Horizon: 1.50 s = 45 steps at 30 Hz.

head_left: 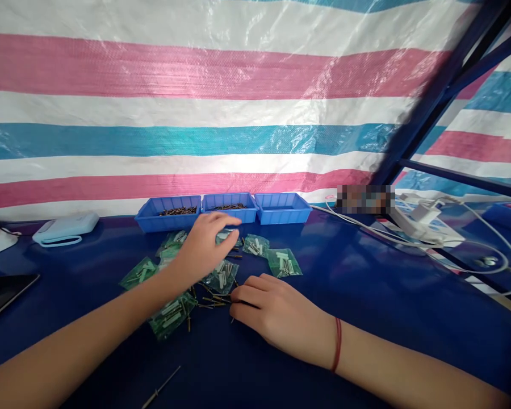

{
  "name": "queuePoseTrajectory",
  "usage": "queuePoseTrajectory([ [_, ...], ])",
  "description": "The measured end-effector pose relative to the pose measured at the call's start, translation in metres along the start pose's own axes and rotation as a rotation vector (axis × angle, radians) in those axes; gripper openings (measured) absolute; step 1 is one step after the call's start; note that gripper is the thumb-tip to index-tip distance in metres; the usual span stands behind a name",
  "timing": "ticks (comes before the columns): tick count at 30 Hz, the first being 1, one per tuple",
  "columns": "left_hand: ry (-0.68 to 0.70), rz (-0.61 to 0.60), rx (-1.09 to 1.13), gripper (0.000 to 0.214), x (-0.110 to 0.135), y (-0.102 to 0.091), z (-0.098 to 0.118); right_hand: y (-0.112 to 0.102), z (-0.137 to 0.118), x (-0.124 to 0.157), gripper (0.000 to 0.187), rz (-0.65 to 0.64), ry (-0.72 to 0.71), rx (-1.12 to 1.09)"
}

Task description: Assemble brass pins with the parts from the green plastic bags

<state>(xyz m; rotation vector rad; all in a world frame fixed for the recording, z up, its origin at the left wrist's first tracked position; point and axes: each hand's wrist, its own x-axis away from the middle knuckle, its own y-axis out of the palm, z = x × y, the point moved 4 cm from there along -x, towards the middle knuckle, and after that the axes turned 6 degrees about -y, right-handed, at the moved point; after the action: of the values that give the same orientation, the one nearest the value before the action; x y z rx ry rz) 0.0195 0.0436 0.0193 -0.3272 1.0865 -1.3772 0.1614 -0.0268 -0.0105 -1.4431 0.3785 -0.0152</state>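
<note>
My left hand (204, 247) reaches forward over several small green plastic bags (283, 262) of white parts, fingers spread and curved down toward one bag. My right hand (276, 312) rests on the blue table (366, 295), fingers curled together at a scatter of small brass pins (213, 299); what it pinches is hidden. A red string circles my right wrist. Three blue bins stand behind: the left bin (168, 213) and middle bin (230, 207) hold brass pins, and the right bin (282, 208) looks empty.
A pale blue device (66, 228) lies at the back left, a dark phone (4, 292) at the left edge. White cables and a charger (426, 218) trail at the right under a dark frame post. A thin pin (162, 387) lies near the front edge. A striped tarp hangs behind.
</note>
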Motion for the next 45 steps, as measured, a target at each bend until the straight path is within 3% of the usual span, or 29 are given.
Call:
queuePoseTrajectory([
  [3, -0.045, -0.077, 0.075, 0.025, 0.039, -0.007, 0.005, -0.002, 0.000, -0.001, 0.025, 0.012, 0.010, 0.034],
  [6, -0.115, -0.101, 0.151, 0.024, 0.060, -0.012, 0.004, -0.009, 0.002, 0.000, 0.021, 0.062, 0.102, -0.062],
  [12, -0.040, -0.161, 0.226, 0.017, 0.068, -0.007, 0.015, -0.020, 0.010, 0.007, 0.013, 0.328, 0.300, -0.544],
  [17, -0.095, -0.182, 0.270, 0.014, 0.070, -0.003, 0.017, -0.014, 0.018, 0.010, 0.004, 0.472, 0.431, -0.774],
  [23, -0.133, -0.165, 0.289, 0.017, 0.070, -0.003, 0.015, -0.008, 0.021, 0.009, 0.006, 0.485, 0.466, -0.974],
  [45, -0.185, -0.153, 0.322, 0.011, 0.070, -0.001, 0.011, -0.004, 0.023, 0.008, 0.013, 0.468, 0.529, -0.987],
])
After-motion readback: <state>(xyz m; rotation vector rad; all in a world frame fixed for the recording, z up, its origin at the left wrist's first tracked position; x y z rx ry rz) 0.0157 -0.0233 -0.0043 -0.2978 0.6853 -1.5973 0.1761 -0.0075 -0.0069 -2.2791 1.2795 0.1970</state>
